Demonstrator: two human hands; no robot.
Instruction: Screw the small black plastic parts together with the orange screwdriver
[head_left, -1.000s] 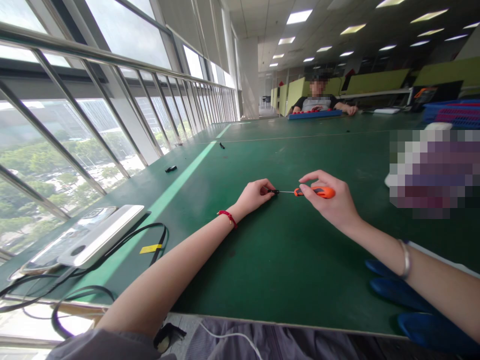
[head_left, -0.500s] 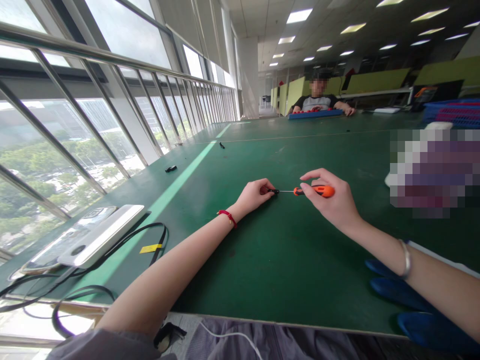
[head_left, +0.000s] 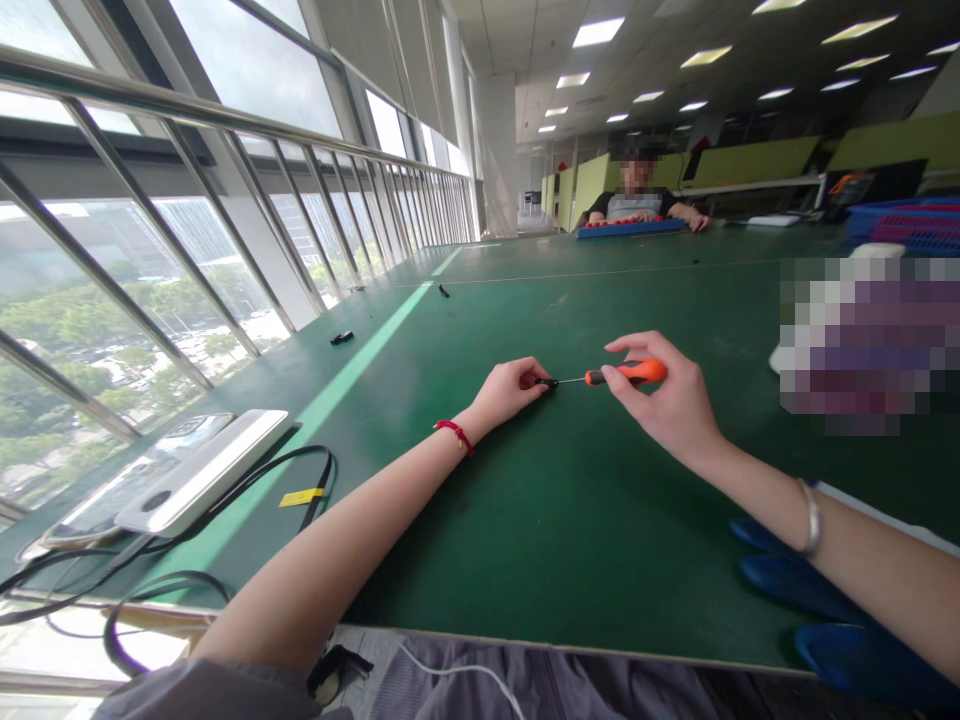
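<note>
Left fingers [head_left: 535,370] pinch while right fingers [head_left: 636,342] curl more widely.

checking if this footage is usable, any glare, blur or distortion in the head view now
Head view: windows at left nearly blown out, ceiling lights glaring white; screwdriver reads clearly, but the small black part in the left hand lacks detail; wide-angle stretch seems to grow toward the edges.

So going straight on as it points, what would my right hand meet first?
Past the orange screwdriver it holds, likely the small black part in your left hand; depth is unclear.
</note>
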